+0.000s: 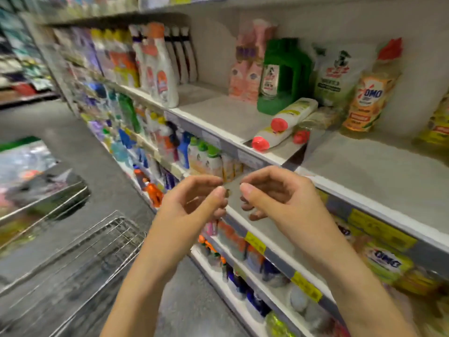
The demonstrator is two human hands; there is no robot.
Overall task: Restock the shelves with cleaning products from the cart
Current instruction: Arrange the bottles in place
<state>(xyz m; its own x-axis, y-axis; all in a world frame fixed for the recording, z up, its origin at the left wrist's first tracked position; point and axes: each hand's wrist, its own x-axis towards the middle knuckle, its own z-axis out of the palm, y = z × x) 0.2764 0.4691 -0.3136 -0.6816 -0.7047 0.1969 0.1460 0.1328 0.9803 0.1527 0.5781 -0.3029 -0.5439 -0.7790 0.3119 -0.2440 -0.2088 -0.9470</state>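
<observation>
Left hand [194, 200], right hand [274, 195]: fingers loosely curled, nothing visibly held | red-capped bottles [284, 125] lie toppled on the shelf [218, 110]; cart [97, 251] lower left | likely light, stiff, slick plastic; grasp mid-body, not the cap

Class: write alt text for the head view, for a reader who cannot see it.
A person's left hand and right hand, loosely curled and empty, hover before a store shelf. Red-capped white bottles lie on it beside a green jug; wire cart lower left.
</observation>
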